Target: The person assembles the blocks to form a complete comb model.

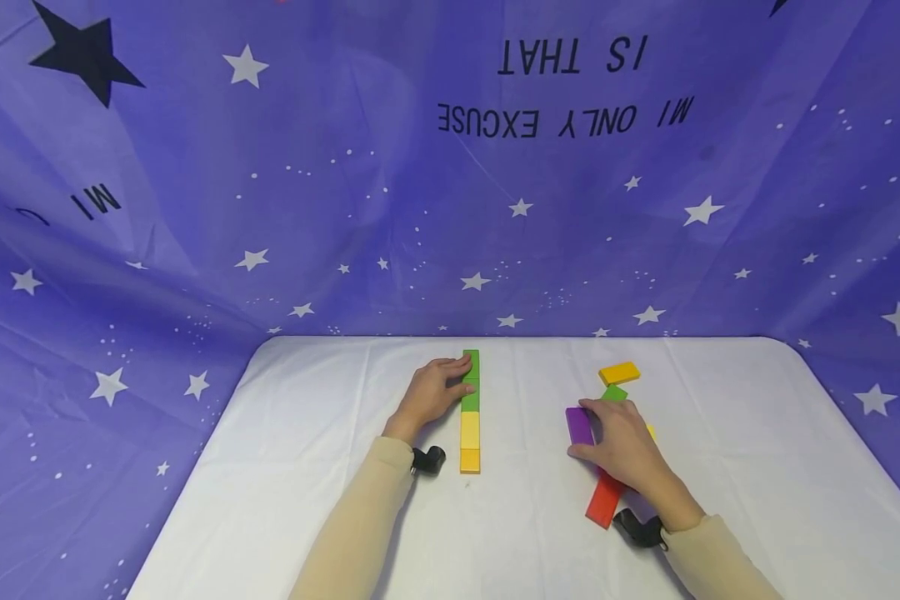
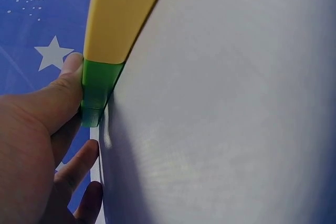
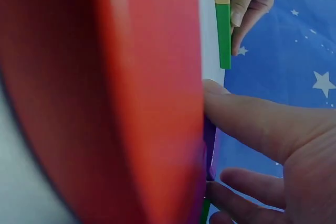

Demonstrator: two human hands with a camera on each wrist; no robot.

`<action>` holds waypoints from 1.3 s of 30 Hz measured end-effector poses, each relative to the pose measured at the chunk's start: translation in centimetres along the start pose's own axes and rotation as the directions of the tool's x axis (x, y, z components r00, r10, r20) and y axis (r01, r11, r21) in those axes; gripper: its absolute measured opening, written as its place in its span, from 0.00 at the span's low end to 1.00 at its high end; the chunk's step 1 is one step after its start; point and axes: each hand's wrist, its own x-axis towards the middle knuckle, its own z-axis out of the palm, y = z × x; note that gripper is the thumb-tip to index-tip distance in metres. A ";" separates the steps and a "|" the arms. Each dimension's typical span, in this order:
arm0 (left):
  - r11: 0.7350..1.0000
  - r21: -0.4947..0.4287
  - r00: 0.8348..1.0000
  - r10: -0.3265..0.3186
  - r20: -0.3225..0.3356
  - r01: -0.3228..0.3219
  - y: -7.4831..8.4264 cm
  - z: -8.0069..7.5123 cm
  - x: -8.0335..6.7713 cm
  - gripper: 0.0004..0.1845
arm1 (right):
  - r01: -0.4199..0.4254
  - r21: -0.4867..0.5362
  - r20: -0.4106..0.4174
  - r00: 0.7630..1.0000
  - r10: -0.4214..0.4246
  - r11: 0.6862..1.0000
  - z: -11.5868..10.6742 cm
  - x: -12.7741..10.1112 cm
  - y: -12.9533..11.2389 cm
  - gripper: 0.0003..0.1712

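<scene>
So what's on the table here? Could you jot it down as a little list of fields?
surface: white tablecloth, starry purple backdrop behind
line of blocks: green, pale yellow and orange pieces end to end
left hand: fingers touch the green far end of the line
right hand: fingers curled round the purple block
under right hand: red block, partly covered
loose pieces: orange block and small green block beyond the right hand
</scene>
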 end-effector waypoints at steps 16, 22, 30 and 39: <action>1.000 0.006 1.000 0.019 -0.002 -0.019 -0.1 0.1 -0.1 0.27 | 0.033 0.016 -0.040 0.999 -0.032 0.999 0.0 0.0 -0.1 0.40; 1.000 0.012 1.000 0.022 -0.006 -0.022 -0.1 0.1 0.0 0.27 | 0.039 0.033 -0.046 0.998 -0.038 0.999 -0.4 -0.4 -1.1 0.41; 1.000 0.010 1.000 0.016 -0.005 -0.016 -0.1 0.0 0.1 0.27 | 0.101 0.052 -0.084 0.992 -0.097 0.993 -0.5 -0.9 -2.3 0.41; 1.000 0.005 1.000 0.014 -0.002 -0.014 -0.1 -0.1 0.0 0.26 | 0.120 0.077 -0.080 0.990 -0.114 0.990 -0.1 -1.6 -3.8 0.41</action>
